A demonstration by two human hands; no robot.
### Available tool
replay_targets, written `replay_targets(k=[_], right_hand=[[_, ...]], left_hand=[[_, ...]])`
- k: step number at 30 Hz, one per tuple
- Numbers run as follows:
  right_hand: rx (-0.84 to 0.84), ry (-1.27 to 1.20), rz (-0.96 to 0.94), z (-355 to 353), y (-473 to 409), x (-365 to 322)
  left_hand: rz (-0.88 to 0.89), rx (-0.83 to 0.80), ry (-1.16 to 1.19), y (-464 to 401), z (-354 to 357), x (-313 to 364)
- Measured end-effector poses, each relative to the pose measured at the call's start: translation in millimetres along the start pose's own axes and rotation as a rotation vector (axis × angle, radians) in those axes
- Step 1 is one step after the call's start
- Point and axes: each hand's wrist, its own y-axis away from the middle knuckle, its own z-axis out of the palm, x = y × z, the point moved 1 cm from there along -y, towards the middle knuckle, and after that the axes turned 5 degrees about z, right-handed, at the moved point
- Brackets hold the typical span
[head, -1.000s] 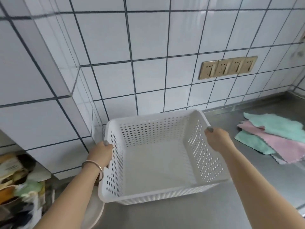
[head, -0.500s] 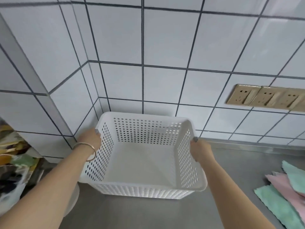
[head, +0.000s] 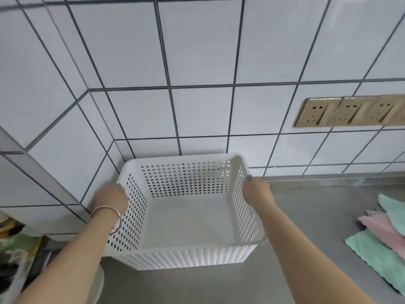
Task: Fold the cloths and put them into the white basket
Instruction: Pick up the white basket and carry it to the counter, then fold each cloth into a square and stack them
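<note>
The white basket (head: pixel 186 257), perforated and empty, sits in the corner of the steel counter against the tiled wall. My left hand (head: pixel 110 199) grips its left rim, a metal bangle on that wrist. My right hand (head: pixel 257 190) grips the right rim, thumb over the top edge. A heap of cloths lies flat at the right edge of the view: a mint green cloth (head: pixel 377 255) in front, a pink cloth (head: pixel 381 228) over it, and another mint cloth (head: pixel 394 209) behind, all partly cut off by the frame.
Steel counter (head: pixel 306 216) runs from the basket to the cloths. A row of brass wall sockets (head: pixel 348 111) is above it on the right. A white round object (head: pixel 98 286) and cluttered bags (head: pixel 15 249) lie beyond the counter's left end.
Both hands have carried the basket left and back into the wall corner. The view has followed it, so the cloths have slid toward the right edge.
</note>
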Motion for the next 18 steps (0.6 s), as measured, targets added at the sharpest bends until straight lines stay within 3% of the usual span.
replay_targets(k=[2, 4, 6, 8, 11, 14, 18], right_hand=[[0.018, -0.050, 0.001, -2.1, 2.7, 2.7], [0.059, -0.053, -0.108, 3.2, 14.0, -11.7], [0.293, -0.128, -0.219, -5.0, 29.9, -4.3], [0.627, -0.188, -0.423, -22.4, 48.5, 24.3], [0.778, -0.082, -0.648, -44.3, 64.4, 84.3], [0.806, 0.056, -0.611, -71.3, 63.9, 159.5], [0.788, 0.090, -0.370, -94.6, 58.3, 272.7]], left_hand=[[0.064, -0.065, -0.163, 1.3, -3.4, 1.4], [0.018, -0.087, -0.283, 5.9, -16.9, -17.3], [0.032, -0.002, -0.297, 5.1, -26.7, -13.8], [0.182, 0.122, -0.257, 14.9, -29.4, 21.8], [0.499, 0.300, -0.051, 57.6, -35.0, 108.5], [0.855, 0.454, 0.228, 133.2, -32.5, 211.5], [1.183, 0.240, 0.388, 222.6, 34.5, 311.1]])
